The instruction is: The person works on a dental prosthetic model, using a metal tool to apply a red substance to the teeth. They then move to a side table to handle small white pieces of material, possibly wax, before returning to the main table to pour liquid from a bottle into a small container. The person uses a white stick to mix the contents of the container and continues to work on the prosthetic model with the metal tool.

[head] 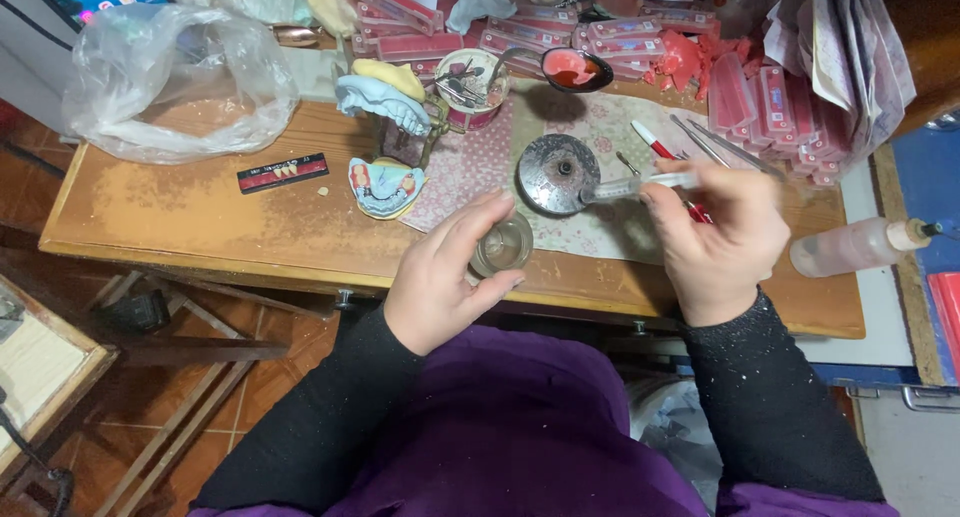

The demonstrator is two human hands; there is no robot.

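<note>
Glass cup (501, 245) — left hand (445, 277), gripped.

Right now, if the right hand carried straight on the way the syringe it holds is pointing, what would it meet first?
The right hand aims its syringe leftward, so the tip would first meet the round metal disc, which it already seems to touch or overlap, though depth is unclear.

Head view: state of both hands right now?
Left hand: closed around a small clear glass cup, held over the table edge.
Right hand: closed on a clear syringe, tip pointing toward the cup.
</note>
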